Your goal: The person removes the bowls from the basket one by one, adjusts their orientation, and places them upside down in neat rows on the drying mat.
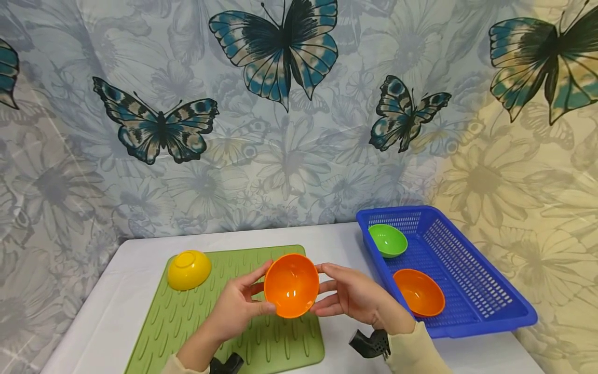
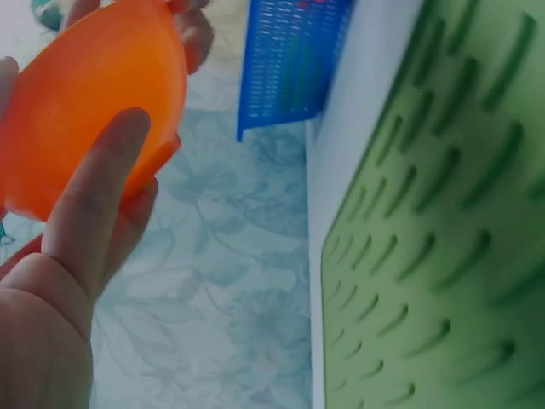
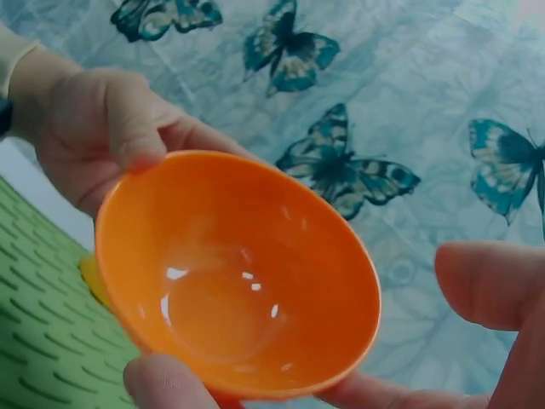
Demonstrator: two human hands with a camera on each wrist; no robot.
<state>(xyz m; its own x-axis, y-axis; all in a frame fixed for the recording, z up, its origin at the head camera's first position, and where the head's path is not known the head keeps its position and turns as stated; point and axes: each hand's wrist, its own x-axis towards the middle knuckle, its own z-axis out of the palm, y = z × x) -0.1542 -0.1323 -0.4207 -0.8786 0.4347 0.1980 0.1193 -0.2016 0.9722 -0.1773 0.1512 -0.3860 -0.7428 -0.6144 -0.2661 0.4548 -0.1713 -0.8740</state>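
Note:
An orange bowl is held up above the green mat, its hollow side facing the head camera. My left hand grips it by the left side, the thumb at the rim and fingers behind. In the left wrist view, a finger lies along the outside of the bowl. At the bowl's right side, my right hand touches it with outstretched fingers. The right wrist view shows the glossy inside of the bowl and the right thumb apart from its rim.
A yellow bowl lies upside down on the ridged green mat at the back left. To the right stands a blue plastic basket holding a green bowl and another orange bowl. A butterfly-print cloth hangs behind the white table.

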